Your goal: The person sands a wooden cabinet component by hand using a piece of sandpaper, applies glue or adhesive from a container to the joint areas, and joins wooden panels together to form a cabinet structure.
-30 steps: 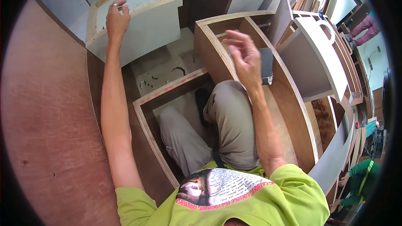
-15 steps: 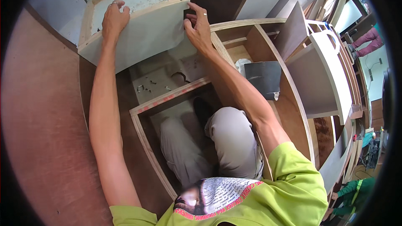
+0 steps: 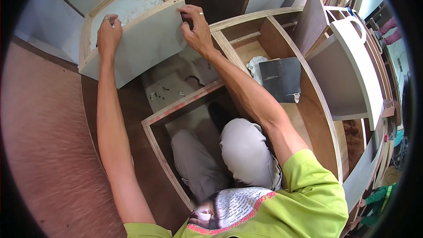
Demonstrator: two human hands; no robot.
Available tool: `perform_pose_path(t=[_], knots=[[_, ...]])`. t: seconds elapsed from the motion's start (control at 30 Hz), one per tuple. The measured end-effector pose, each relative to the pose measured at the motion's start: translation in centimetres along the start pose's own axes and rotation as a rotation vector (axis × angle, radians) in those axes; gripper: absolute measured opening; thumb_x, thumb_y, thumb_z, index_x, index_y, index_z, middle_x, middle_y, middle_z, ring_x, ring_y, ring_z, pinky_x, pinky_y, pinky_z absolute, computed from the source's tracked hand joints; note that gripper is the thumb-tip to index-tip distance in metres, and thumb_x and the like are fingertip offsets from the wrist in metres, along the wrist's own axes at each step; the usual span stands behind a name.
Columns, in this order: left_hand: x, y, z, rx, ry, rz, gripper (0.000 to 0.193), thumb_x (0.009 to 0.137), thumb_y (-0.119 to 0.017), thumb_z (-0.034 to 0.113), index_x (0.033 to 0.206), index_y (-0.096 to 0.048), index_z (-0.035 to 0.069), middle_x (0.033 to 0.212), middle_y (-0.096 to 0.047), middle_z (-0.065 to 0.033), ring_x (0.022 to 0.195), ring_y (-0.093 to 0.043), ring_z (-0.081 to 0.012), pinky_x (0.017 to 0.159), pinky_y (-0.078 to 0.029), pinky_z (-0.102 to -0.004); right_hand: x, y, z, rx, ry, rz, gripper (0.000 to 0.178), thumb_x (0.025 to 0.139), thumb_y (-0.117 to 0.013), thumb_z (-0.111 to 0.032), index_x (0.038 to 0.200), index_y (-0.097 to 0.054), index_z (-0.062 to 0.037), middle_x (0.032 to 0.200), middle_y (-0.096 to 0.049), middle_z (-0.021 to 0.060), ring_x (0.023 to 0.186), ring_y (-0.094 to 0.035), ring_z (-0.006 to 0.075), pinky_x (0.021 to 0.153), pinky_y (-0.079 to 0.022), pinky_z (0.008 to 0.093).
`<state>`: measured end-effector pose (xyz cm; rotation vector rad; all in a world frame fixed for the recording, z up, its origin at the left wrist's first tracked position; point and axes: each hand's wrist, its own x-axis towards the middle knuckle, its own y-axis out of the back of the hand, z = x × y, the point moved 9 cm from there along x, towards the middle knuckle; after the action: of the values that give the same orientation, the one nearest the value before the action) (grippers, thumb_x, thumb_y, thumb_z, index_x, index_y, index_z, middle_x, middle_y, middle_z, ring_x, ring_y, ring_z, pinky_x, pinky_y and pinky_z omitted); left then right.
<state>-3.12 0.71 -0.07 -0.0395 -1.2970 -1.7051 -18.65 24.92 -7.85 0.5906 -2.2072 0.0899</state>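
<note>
A drawer-like box [image 3: 145,39] with a pale grey face and a raw wood rim sits tilted at the upper left. Its whitish inner surface is stained. My left hand [image 3: 109,37] is closed over the wooden edge along the top of the grey face, fingers curled inward. At the box's right corner, my right hand [image 3: 196,28] has its bent fingers on the end of the rim, thumb lower against the side. Below the box, a grey board [image 3: 176,79] carries several small loose bits and a dark curved piece.
My legs stand inside an open wooden cabinet frame [image 3: 176,105]. To the right, a curved plywood carcass [image 3: 324,105] holds a dark square piece [image 3: 280,79] and crumpled white material. Beyond it stands a grey panel [image 3: 339,79] with a white edge. A reddish-brown board [image 3: 44,141] fills the left.
The box and both hands sit slightly further left in view, and the cabinets on the right have shifted with the head's movement. Both hands keep their places on the box.
</note>
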Motion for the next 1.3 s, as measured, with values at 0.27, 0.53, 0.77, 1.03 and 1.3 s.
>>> perform_pose_path(t=[0.27,0.53,0.77,1.03,1.3], knots=[[-0.2,0.0,-0.4,0.028,0.057,-0.004,0.031,0.091,-0.054,0.023,0.115,-0.064,0.007,0.113,-0.069,-0.0160,0.107,-0.065,-0.0300,0.091,-0.049,-0.0384,-0.3,1.0,0.6,0.293,-0.218,0.128,0.043,0.085,-0.051,-0.001,0.128,-0.055,-0.0042,0.120,-0.057,0.0141,0.098,-0.066,0.0219,0.087,-0.051,0.0332],[0.0,-0.2,-0.6,0.029,0.048,0.000,0.032,0.090,-0.053,0.025,0.115,-0.064,0.007,0.110,-0.069,-0.0157,0.104,-0.065,-0.0304,0.090,-0.049,-0.0380,0.1,1.0,2.1,0.328,-0.250,0.084,0.042,0.089,-0.050,-0.002,0.130,-0.055,-0.0040,0.119,-0.059,0.0127,0.101,-0.066,0.0188,0.088,-0.051,0.0290],[0.0,-0.5,-0.1,0.013,0.022,-0.004,0.033,0.091,-0.053,0.025,0.115,-0.064,0.007,0.108,-0.069,-0.0172,0.102,-0.066,-0.0306,0.090,-0.049,-0.0382,0.3,2.1,1.6,0.310,-0.193,0.208,0.032,0.085,-0.054,-0.005,0.116,-0.061,-0.0053,0.105,-0.065,0.0131,0.089,-0.068,0.0235,0.080,-0.052,0.0348],[0.1,-0.1,-0.5,0.032,0.007,-0.012,0.034,0.090,-0.052,0.025,0.114,-0.065,0.005,0.106,-0.069,-0.0186,0.101,-0.066,-0.0316,0.089,-0.049,-0.0378,0.3,2.1,0.3,0.135,-0.146,0.175,0.034,0.084,-0.053,-0.001,0.116,-0.060,-0.0086,0.103,-0.062,0.0120,0.089,-0.068,0.0244,0.078,-0.052,0.0344],[-0.3,0.1,-0.2,0.020,-0.009,0.000,0.033,0.091,-0.052,0.025,0.115,-0.065,0.005,0.109,-0.069,-0.0187,0.102,-0.066,-0.0318,0.090,-0.048,-0.0375,0.3,1.4,-0.1,0.069,-0.097,0.111,0.043,0.084,-0.052,0.001,0.124,-0.055,-0.0127,0.111,-0.058,0.0129,0.087,-0.067,0.0242,0.079,-0.052,0.0366]])
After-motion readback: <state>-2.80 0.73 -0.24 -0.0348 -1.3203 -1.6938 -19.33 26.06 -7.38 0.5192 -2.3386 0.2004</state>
